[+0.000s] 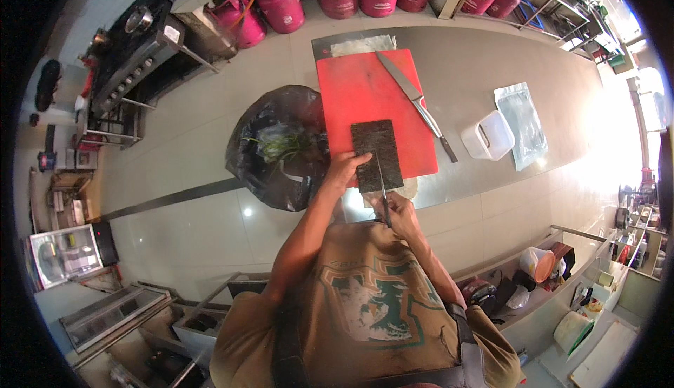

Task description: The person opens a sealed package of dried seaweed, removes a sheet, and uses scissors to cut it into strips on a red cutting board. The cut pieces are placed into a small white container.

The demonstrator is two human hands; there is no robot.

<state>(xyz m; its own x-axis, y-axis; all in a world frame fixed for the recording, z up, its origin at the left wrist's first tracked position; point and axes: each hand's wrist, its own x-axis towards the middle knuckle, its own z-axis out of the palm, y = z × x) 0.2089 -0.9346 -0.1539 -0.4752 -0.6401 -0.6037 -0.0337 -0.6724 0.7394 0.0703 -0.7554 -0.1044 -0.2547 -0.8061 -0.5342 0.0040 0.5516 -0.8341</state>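
Note:
A dark green, nearly black sheet of nori (374,139) lies over the near part of a red cutting board (358,86). My left hand (342,169) pinches its left edge, thumb on top and the other fingers partly hidden. My right hand (400,214) is closed round the dark handle of a slim-bladed cutting tool (385,209). Its narrow blade points away from me along the nori's near half. Whether it is a knife or scissors is hard to make out. A large kitchen knife (406,85) rests diagonally on the board's right side, its handle reaching past the edge.
Left of the board is a black plastic bag (263,111) with green leaves (281,144) in it. To the right stand a white plastic container (488,136) and a silvery pouch (521,125) on the metal table (463,58). Pink gas cylinders (281,8) line the far side; a stove (133,58) is far left.

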